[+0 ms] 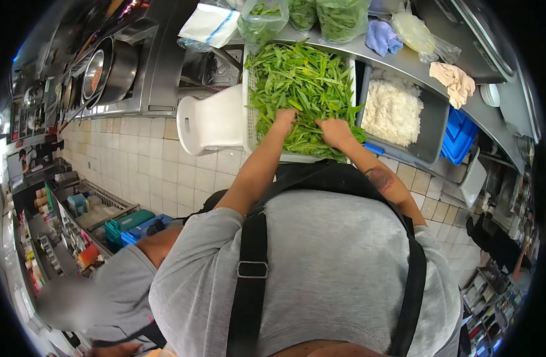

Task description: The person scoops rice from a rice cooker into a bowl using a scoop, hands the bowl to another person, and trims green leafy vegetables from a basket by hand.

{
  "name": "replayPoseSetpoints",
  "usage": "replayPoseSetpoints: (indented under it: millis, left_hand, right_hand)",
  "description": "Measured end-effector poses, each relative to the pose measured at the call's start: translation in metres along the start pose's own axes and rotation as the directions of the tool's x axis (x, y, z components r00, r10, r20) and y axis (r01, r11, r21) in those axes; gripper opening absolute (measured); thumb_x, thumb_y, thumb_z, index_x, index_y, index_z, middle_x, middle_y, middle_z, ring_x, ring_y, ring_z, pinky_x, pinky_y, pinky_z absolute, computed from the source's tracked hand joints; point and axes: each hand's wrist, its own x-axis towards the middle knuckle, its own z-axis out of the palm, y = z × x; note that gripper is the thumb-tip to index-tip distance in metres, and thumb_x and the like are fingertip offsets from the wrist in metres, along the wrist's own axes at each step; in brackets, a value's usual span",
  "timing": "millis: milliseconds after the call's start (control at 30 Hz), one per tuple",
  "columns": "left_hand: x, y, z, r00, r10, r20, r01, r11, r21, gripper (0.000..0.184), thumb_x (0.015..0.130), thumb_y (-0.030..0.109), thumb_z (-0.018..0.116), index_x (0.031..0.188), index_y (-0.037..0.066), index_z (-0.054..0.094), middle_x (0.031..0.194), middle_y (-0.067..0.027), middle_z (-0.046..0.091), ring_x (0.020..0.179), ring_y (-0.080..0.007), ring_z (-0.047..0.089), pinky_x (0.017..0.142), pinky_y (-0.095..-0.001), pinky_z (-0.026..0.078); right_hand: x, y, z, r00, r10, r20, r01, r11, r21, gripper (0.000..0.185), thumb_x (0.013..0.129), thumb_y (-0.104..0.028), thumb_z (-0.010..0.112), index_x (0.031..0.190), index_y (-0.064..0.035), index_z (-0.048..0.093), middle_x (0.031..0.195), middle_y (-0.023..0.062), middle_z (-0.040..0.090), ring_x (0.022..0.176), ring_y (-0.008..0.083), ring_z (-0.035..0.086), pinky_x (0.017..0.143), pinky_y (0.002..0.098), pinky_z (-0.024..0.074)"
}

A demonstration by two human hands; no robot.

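A white crate [247, 107] heaped with long-leaved leafy greens [303, 74] is in front of me. My left hand [286, 118] is in the heap near its middle, fingers curled closed around some of the stems. A little to the right, my right hand [334, 131] is also closed on greens, its thumb pointing toward the other hand. Leaves partly cover the fingertips of both hands. To the right of the crate, a grey tub [435, 134] holds a mound of white, shredded or grain-like food [394, 110].
Bags of greens [342, 21], a blue cloth [382, 38] and a pinkish cloth [452, 82] lie along the steel counter. A white stool [193, 126] stands left of the crate, with a large pot [119, 70] beyond. Another person [121, 291] is close behind on the left.
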Motion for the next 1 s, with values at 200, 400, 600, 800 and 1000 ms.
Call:
replayPoseSetpoints:
  millis: [200, 400, 600, 800, 1000]
  left_hand:
    - [-0.028, 0.024, -0.014, 0.997, -0.075, -0.010, 0.056, 0.818, -0.572, 0.045, 0.085, 0.023, 0.059, 0.120, 0.000, 0.042, 0.105, -0.0165, 0.049, 0.086, -0.0252, 0.051, 0.071, -0.0328, 0.046]
    - [-0.073, 0.026, -0.025, 0.982, 0.131, -0.136, -0.177, 0.889, -0.423, 0.023, 0.084, 0.016, 0.062, 0.101, 0.001, 0.056, 0.097, -0.0089, 0.059, 0.081, -0.0225, 0.056, 0.072, -0.0378, 0.045]
    - [-0.083, 0.055, -0.044, 0.539, 0.685, -0.489, -0.737, 0.665, 0.119, 0.018, 0.083, 0.007, 0.062, 0.099, 0.000, 0.059, 0.088, -0.0082, 0.063, 0.072, -0.0206, 0.059, 0.067, -0.0313, 0.044]
    - [-0.119, 0.091, -0.084, 0.739, 0.597, -0.312, -0.673, 0.635, -0.380, 0.018, 0.089, 0.017, 0.054, 0.096, 0.001, 0.055, 0.087, -0.0069, 0.061, 0.073, -0.0171, 0.058, 0.061, -0.0316, 0.048]
    - [-0.160, 0.092, -0.074, 0.742, 0.670, -0.016, -0.581, 0.631, -0.515, 0.020, 0.092, 0.019, 0.049, 0.099, 0.001, 0.051, 0.092, -0.0100, 0.059, 0.082, -0.0234, 0.060, 0.071, -0.0412, 0.056]
  right_hand:
    - [0.002, 0.009, 0.002, 0.999, 0.034, 0.042, -0.036, 0.997, 0.062, 0.038, 0.073, -0.017, 0.061, 0.111, -0.0227, 0.060, 0.087, 0.0138, 0.065, 0.083, 0.0314, 0.063, 0.071, 0.0425, 0.0509]
    - [0.005, 0.008, -0.011, 0.996, 0.085, 0.025, -0.087, 0.990, 0.108, 0.039, 0.075, -0.021, 0.062, 0.114, -0.0232, 0.059, 0.094, 0.0149, 0.064, 0.087, 0.0316, 0.062, 0.074, 0.0421, 0.0508]
    - [0.014, 0.005, -0.022, 0.979, 0.158, 0.128, -0.172, 0.979, 0.108, 0.048, 0.077, -0.022, 0.058, 0.125, -0.0249, 0.052, 0.110, 0.0130, 0.062, 0.100, 0.0305, 0.060, 0.082, 0.0411, 0.0499]
    - [0.025, 0.009, -0.018, 0.959, 0.204, 0.198, -0.223, 0.971, 0.080, 0.051, 0.076, -0.024, 0.059, 0.126, -0.0223, 0.051, 0.115, 0.0147, 0.059, 0.105, 0.0304, 0.057, 0.087, 0.0408, 0.0472]
    - [0.027, 0.046, -0.032, 0.988, -0.157, 0.014, 0.149, 0.959, 0.241, 0.042, 0.071, -0.030, 0.069, 0.110, -0.0167, 0.063, 0.099, 0.0168, 0.064, 0.091, 0.0305, 0.062, 0.081, 0.0377, 0.0480]
